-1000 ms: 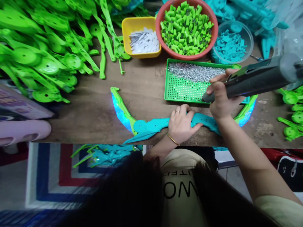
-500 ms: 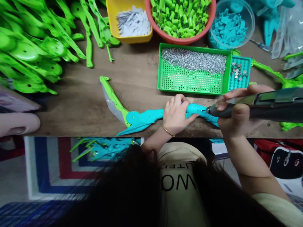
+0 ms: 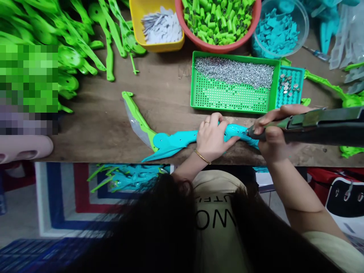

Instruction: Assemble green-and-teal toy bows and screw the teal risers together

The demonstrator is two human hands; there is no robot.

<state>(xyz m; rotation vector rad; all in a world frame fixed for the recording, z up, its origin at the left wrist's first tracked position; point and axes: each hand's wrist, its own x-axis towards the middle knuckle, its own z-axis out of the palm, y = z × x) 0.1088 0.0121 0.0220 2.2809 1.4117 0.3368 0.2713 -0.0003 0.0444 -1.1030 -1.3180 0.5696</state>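
A blue plastic toy part [image 3: 173, 143] lies along the front of the wooden table, with a green arm and clear blade [image 3: 139, 123] joined at its left end. My left hand [image 3: 212, 134] is wrapped over its middle and presses it down; the fingertips curl over the far edge. My right hand [image 3: 275, 138] is closed round the front of a dark power screwdriver [image 3: 321, 127], held nearly level. The tool's tip meets the blue part just right of my left hand. Whether a screw sits at the tip is too small to tell.
Behind my hands stand a green basket of screws [image 3: 233, 100] and a small blue tray with metal discs [image 3: 290, 84]. Farther back are a yellow bin [image 3: 159, 46], a red bowl [image 3: 218, 47] and a clear tub [image 3: 303, 32]. Green parts [image 3: 68, 57] are heaped at left.
My right hand and the screwdriver have shifted slightly left, with the tip still at the blue part. My left hand keeps its hold. The whole view has moved a little.
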